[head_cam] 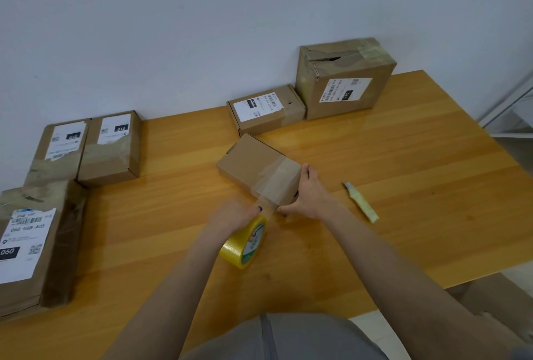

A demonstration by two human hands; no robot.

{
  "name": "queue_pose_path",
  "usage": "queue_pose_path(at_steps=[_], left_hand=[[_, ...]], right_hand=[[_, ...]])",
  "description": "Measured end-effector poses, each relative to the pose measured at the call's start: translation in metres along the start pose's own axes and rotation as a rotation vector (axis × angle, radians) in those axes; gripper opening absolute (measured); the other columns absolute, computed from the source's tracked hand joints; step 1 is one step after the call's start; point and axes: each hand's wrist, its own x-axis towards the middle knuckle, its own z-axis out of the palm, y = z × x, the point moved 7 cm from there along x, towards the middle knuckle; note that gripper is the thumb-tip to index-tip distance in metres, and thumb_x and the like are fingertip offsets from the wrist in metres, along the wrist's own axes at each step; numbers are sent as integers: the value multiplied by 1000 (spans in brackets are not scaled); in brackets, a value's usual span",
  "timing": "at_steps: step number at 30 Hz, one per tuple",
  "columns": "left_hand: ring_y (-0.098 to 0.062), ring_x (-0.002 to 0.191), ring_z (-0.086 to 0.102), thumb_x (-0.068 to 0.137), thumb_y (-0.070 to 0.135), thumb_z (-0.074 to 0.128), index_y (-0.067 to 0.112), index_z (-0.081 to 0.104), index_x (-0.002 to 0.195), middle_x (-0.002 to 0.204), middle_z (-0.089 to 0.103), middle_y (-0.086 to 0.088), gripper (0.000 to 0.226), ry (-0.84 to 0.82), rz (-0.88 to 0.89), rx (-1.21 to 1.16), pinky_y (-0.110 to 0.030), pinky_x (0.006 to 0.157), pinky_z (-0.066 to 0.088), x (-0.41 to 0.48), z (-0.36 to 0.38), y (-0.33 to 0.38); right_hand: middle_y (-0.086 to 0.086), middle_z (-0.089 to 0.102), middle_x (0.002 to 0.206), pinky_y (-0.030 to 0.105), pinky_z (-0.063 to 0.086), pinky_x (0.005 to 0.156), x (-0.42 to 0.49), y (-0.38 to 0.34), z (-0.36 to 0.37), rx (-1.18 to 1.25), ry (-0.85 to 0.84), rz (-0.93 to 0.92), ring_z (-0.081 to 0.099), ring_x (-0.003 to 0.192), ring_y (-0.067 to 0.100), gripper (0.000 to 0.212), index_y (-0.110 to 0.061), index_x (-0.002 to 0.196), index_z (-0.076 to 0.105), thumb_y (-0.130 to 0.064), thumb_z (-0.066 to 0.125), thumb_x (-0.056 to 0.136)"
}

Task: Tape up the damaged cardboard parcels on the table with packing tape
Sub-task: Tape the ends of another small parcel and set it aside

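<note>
left hand (234, 213), blurred, is closed round a yellow tape roll (245, 244) just on the near side of the small parcel (253, 163). a clear tape strip (274, 183) runs from the roll up over the parcel's top. right hand (310, 195) clasps the parcel's near right corner, thumb along the near face and fingers up the right side.

the small parcel lies flat mid-desk (403, 157). it looks light and likely to skid on the glossy wood, so it wants steadying at a corner or pressing down from above. its edges are probably stiff, its panels softer. the tape seems thin and clingy, best kept taut.

the parcel is plain brown cardboard, low and rectangular, with no label showing. right of it lies a pale cutter (360, 201). beyond it stands a tall torn parcel (346, 82).
</note>
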Motion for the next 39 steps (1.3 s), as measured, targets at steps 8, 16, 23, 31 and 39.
queue_pose_path(at_steps=[8,16,23,31,39], left_hand=[[-11,50,30,95,39,47,17,33,67,59,31,2,38,35,13,-7,-26,45,21,-8,1,-1],[-12,50,31,94,42,47,15,34,61,57,33,2,46,25,3,21,-25,47,21,-6,4,-5],[-13,53,36,94,43,47,14,39,62,61,39,1,44,19,-5,5,-26,51,26,-7,4,-4],[-12,52,35,94,42,47,16,38,60,59,37,2,45,25,16,-18,-26,49,24,-9,4,-5],[-12,52,36,95,45,45,15,40,59,58,39,2,47,45,38,-27,-25,48,25,-10,4,-4]], right_hand=[[19,8,149,43,39,107,2,-1,0,-9,17,-48,30,134,35,126,-29,151,-19,-55,76,71],[24,9,149,45,28,112,4,1,6,-222,5,-39,21,135,39,111,-29,153,-10,-68,61,77],[22,-29,153,54,8,119,2,-13,18,-466,57,-203,-16,144,43,90,-24,153,-11,-63,42,91],[18,-19,158,60,34,107,-7,-21,28,-631,1,-343,-12,137,59,63,-40,151,-4,-52,12,92],[13,-24,157,40,54,76,-19,-29,39,-627,84,-346,-9,138,57,74,-53,140,-25,-21,32,104]])
